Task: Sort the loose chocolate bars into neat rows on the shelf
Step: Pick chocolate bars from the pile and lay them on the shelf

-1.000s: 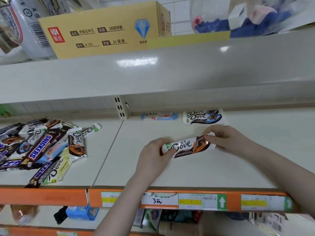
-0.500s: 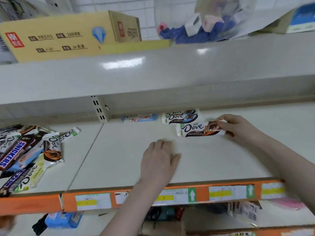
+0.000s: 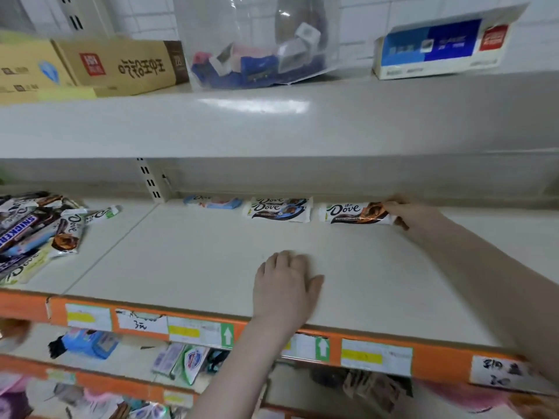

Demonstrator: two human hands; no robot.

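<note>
My right hand (image 3: 406,211) grips the right end of a white-and-brown Dove bar (image 3: 352,212) that lies on the shelf (image 3: 196,255) against the back wall. To its left in the same row sit a small stack of white-and-blue Dove bars (image 3: 279,209) and a light blue Dove bar (image 3: 213,202). My left hand (image 3: 287,282) rests flat on the shelf near its front, palm down, fingers together, holding nothing. A loose pile of chocolate bars (image 3: 36,231), Snickers and Dove mixed, lies at the shelf's left end.
The orange front rail (image 3: 272,337) carries price labels. The upper shelf (image 3: 272,122) overhangs, bearing cardboard boxes (image 3: 121,66), a clear bag of items (image 3: 257,55) and a blue-and-white box (image 3: 438,46). Lower shelves hold assorted packets (image 3: 187,359).
My left hand let go of the brown Dove bar and settled flat on the shelf. My right hand carried the bar to the back row, beside the blue Dove stack.
</note>
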